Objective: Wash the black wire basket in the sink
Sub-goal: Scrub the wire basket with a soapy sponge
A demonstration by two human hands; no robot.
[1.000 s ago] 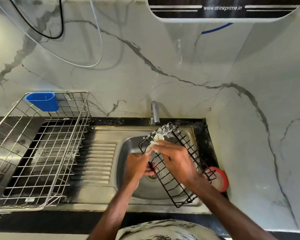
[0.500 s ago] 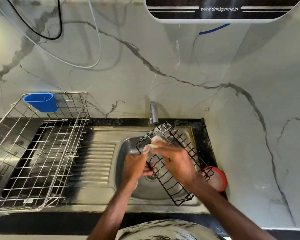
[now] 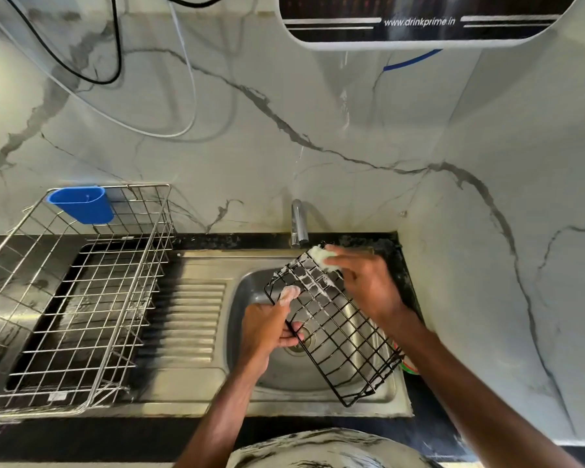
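Note:
The black wire basket is tilted over the steel sink, its far end streaked with white foam. My left hand grips the basket's left edge, thumb soapy, fingers curled through the wires. My right hand holds a soapy pale scrubber against the basket's far corner, just below the tap.
A large steel wire dish rack with a blue plastic cup stands left on the drainboard. A red-rimmed object peeks out at the sink's right edge. The marble wall closes in on the right. A water purifier hangs above.
My right hand has slid the scrubber from the basket's left-middle up to its far right corner. My left hand keeps its grip on the left edge.

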